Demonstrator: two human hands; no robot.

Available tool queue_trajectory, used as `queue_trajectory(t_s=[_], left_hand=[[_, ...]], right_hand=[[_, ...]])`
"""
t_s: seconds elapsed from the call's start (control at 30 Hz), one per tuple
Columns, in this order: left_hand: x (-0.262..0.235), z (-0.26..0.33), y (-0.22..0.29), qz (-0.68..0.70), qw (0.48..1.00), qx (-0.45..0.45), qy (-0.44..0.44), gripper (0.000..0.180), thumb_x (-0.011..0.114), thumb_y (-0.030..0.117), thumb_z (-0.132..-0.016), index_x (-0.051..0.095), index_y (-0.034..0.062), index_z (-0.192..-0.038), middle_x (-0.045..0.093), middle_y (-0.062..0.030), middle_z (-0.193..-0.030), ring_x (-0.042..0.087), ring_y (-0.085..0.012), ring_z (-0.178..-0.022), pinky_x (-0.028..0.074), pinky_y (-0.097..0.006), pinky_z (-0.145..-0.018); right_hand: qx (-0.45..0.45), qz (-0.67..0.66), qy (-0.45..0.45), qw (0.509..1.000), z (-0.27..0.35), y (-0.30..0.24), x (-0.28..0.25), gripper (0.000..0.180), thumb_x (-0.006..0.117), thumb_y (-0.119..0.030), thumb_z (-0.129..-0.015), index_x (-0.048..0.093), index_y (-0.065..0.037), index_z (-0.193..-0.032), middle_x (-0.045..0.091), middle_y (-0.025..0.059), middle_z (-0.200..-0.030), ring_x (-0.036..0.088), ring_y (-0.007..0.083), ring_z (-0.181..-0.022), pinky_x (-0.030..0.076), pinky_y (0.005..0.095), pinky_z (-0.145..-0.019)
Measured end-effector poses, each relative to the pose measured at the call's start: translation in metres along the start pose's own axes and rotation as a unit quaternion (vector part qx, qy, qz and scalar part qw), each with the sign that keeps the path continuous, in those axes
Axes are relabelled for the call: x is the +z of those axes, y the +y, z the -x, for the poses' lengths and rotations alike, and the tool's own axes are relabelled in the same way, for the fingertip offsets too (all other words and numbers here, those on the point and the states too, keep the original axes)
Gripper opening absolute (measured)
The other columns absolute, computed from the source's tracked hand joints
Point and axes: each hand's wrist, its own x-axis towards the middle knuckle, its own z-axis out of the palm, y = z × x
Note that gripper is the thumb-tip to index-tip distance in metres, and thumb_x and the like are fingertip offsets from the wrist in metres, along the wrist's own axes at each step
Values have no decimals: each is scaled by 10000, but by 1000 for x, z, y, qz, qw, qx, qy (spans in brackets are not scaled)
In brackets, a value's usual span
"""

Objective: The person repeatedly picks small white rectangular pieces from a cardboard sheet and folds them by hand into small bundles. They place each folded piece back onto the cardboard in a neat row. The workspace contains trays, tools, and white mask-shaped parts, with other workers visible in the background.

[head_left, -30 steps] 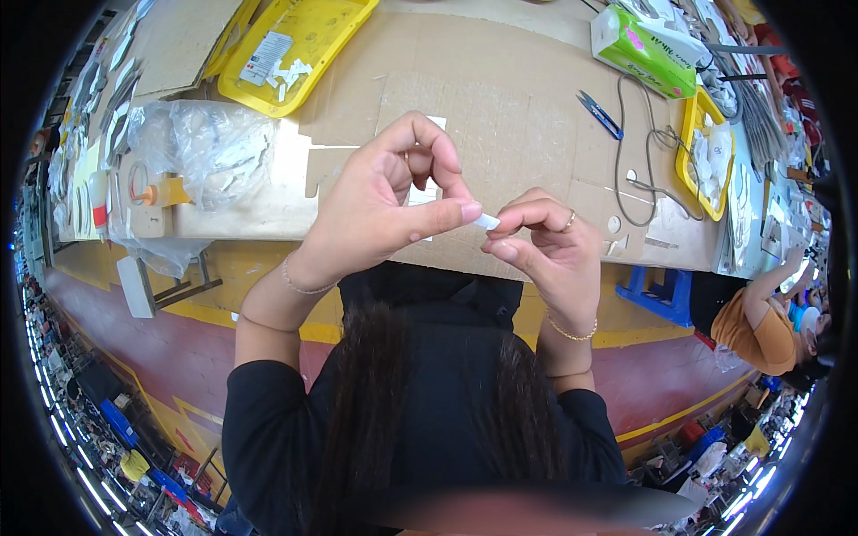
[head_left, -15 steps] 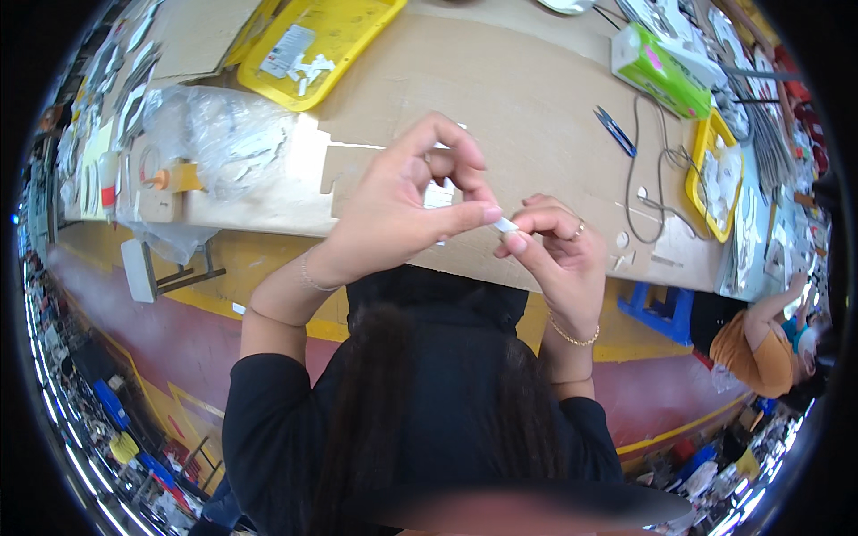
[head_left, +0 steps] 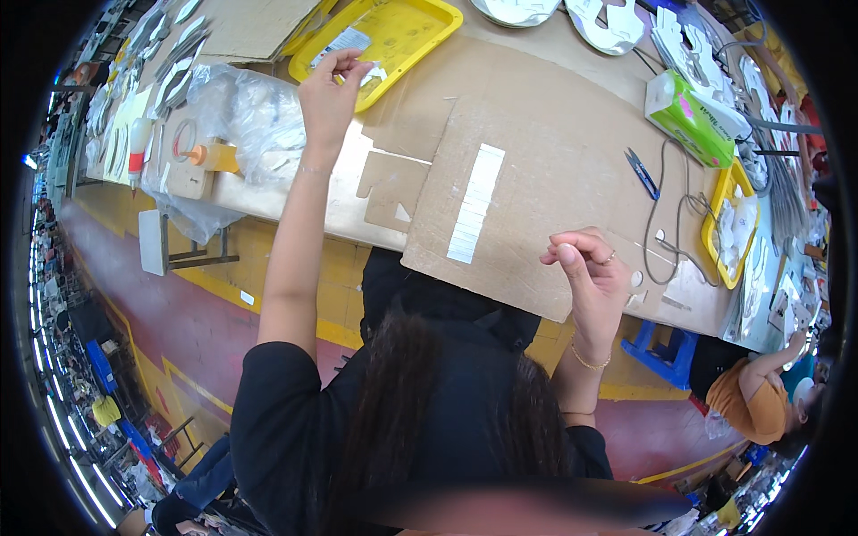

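Observation:
My left hand (head_left: 329,100) reaches over the near edge of a yellow tray (head_left: 427,46). Its thumb and fingers are curled close together beside small white pieces (head_left: 375,73) lying in that tray. Whether a piece sits between the fingertips I cannot make out. Over the right side of the cardboard sheet (head_left: 527,179), my right hand (head_left: 590,268) has thumb and forefinger pinched together, and anything between them is too small to tell. Between the two hands, a column of narrow white strips (head_left: 475,205) lies side by side on the cardboard.
Blue-handled tweezers (head_left: 643,174) and a looped grey cord (head_left: 657,232) lie right of the cardboard. Behind them stands a green tissue box (head_left: 688,121), beside a smaller yellow tray (head_left: 735,223). Clear plastic bags (head_left: 268,125) and an orange-capped bottle (head_left: 214,157) sit at left.
My hands have parted from the small white piece they shared. My left hand has moved up and left to the yellow tray; the right remains near the cardboard's right side.

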Motion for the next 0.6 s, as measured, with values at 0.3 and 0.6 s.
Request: queue_trajectory(t_s=[0.3,0.6], left_hand=[[8,-15,-62,-120,991,51,-21,227,669,73,-821,693,58,-1047,677,-106,-805,655,-227,-711,511,-316,-684],[62,36,-4,-45,952,119,-280,193,688,97,-799,698,45,-985,613,-113,-935,621,-229,-855,488,-316,-773]], right_hand=[[7,29,21,999,3,1,-5,72,652,-42,-878,667,24,-901,617,75,-829,617,129,-737,458,243,-710],[1,48,-3,999,-3,6,4,63,686,-66,-855,690,-6,-874,629,47,-789,588,116,-740,448,240,-711]])
